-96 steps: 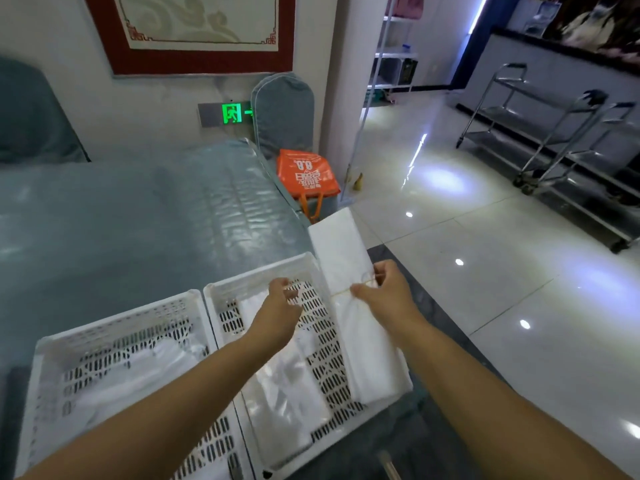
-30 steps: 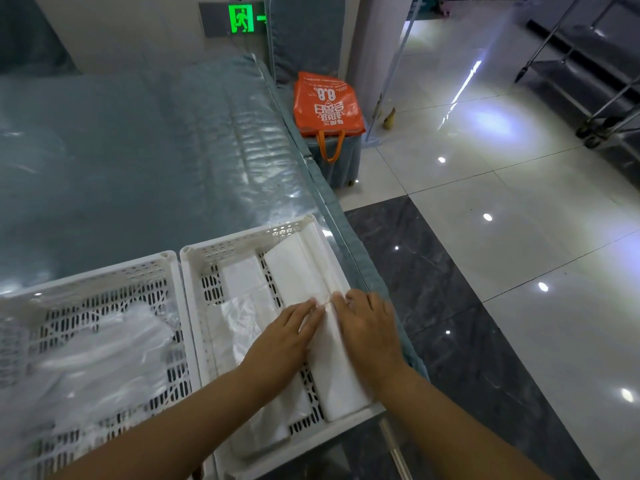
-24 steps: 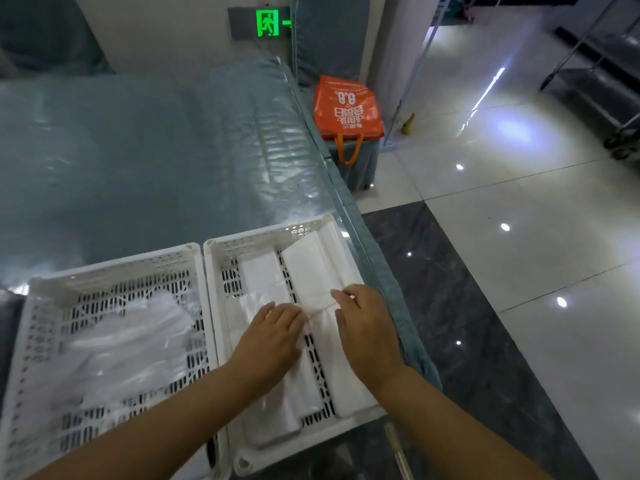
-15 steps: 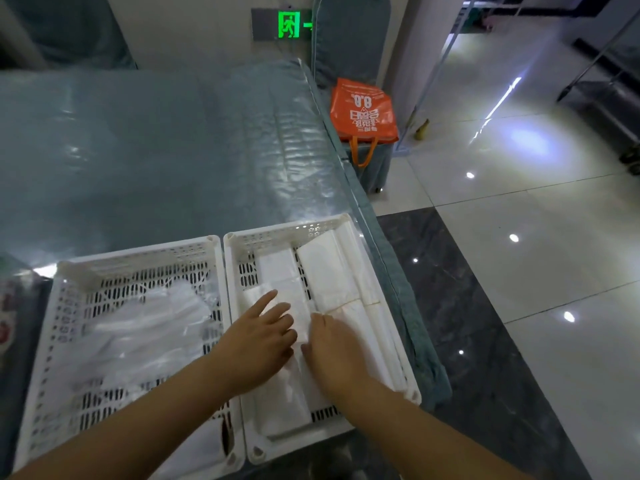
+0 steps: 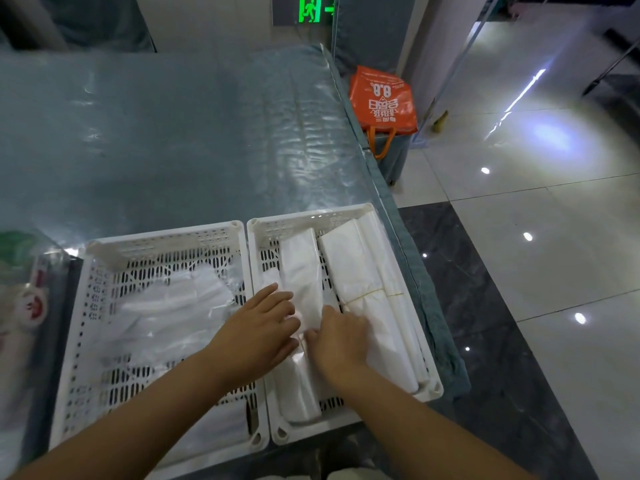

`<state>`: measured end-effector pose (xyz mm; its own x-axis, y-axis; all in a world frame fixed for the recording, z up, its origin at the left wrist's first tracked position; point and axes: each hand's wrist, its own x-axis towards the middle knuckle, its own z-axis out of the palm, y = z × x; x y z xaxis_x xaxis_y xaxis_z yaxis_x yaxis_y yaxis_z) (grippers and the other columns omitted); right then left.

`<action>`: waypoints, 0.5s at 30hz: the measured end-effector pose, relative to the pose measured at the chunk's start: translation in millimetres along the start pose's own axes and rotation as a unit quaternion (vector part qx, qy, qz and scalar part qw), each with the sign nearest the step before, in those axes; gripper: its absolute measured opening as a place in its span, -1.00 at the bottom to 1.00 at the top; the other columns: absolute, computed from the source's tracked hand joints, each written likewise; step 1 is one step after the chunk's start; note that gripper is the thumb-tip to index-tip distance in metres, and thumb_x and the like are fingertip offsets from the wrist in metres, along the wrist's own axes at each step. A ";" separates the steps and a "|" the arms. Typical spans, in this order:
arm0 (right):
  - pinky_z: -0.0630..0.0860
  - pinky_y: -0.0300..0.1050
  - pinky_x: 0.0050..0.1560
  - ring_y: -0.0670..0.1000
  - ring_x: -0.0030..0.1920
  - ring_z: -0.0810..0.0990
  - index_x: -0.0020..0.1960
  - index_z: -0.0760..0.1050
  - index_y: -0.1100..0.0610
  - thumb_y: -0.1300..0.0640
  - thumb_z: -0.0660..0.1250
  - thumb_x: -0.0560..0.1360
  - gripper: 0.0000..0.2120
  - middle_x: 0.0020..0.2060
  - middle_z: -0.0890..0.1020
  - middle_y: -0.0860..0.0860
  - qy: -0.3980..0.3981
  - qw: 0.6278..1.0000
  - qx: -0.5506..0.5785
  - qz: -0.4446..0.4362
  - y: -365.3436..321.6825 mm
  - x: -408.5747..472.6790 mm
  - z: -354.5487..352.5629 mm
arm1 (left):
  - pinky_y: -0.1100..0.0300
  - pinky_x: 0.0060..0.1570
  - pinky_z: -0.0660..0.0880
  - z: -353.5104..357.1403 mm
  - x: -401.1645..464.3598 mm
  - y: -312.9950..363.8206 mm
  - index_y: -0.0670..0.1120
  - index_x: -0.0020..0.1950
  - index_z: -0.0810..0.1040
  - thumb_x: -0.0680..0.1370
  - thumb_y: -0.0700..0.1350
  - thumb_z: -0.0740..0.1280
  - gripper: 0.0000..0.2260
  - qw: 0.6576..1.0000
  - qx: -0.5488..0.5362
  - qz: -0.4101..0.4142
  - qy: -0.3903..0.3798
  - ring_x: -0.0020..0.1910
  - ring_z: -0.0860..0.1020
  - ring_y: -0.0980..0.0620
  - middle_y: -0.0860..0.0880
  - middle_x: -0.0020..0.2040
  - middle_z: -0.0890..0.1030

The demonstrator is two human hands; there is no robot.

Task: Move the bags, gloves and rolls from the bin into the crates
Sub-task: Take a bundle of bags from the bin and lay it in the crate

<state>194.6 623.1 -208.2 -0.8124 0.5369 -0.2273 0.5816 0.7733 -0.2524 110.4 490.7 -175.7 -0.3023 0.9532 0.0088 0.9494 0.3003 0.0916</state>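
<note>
Two white slotted crates stand side by side at the table's near edge. The right crate (image 5: 311, 216) holds a banded white bag bundle (image 5: 367, 289) along its right side and a clear-wrapped bag bundle (image 5: 299, 271) in the middle. My left hand (image 5: 258, 327) and my right hand (image 5: 337, 336) both rest on the middle bundle, fingers pinching at its rubber band. The left crate (image 5: 166, 239) holds loose clear plastic bags or gloves (image 5: 173, 306).
The table (image 5: 173, 133) is covered in shiny clear plastic over grey cloth. An orange tote bag (image 5: 381, 98) sits on a chair past the table's right edge. A clear bin with printed packets (image 5: 24, 296) shows at the left edge. Glossy tiled floor lies to the right.
The white bag bundle went from held above the right crate to lying inside it. Both hands then shifted left onto the middle bundle. The view has swung left.
</note>
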 end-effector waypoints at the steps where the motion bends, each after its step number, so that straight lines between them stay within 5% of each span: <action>1: 0.30 -0.06 -0.08 0.11 -0.10 0.55 -0.10 0.46 0.10 -0.02 0.27 0.48 -0.82 -0.16 0.63 0.06 -0.002 1.000 0.008 -0.007 0.4 -1.4 -1.1 | -0.06 0.36 0.23 0.7 -1.8 -0.9 0.01 -0.08 0.60 0.44 0.08 0.33 -0.81 1.000 -0.001 0.001 0.001 0.22 0.50 -0.01 0.02 -0.03 0.61; 6: 0.39 -0.14 -0.24 0.01 -0.18 0.47 -0.01 0.47 0.12 0.04 0.27 0.48 -0.83 0.00 0.44 -0.03 0.016 0.995 0.097 -0.016 8.8 -8.3 -22.8 | -0.08 0.36 0.22 2.6 -1.4 -2.0 0.01 -0.05 0.60 0.42 0.08 0.35 -0.79 1.000 0.008 0.008 0.010 0.21 0.51 -0.01 0.01 0.00 0.62; 12: 0.36 -0.19 -0.31 -0.04 -0.29 0.47 -0.11 0.37 0.03 0.06 0.22 0.46 -0.95 -0.23 0.48 -0.06 -0.005 0.992 0.121 -0.037 31.2 -20.6 -48.3 | -0.04 0.29 0.36 4.1 18.5 11.4 -0.01 -0.10 0.63 0.37 0.09 0.39 -0.78 1.000 -0.007 0.007 -0.008 0.11 0.56 -0.01 0.02 -0.07 0.64; 15: 0.28 -0.28 -0.35 -0.08 -0.31 0.42 -0.07 0.35 0.01 0.06 0.23 0.50 -0.94 -0.21 0.46 -0.07 0.004 0.994 0.109 -0.029 37.9 -19.4 -47.5 | 0.04 0.21 0.42 12.1 31.0 26.4 -0.06 0.04 0.60 0.35 0.08 0.41 -0.66 0.999 -0.041 -0.032 0.004 0.08 0.58 -0.02 -0.01 -0.01 0.65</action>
<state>230.5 658.0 -168.7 -0.8445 0.4972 -0.1990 0.5281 0.7118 -0.4631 127.1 528.6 -185.1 -0.3634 0.9316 0.0090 0.9179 0.3564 0.1743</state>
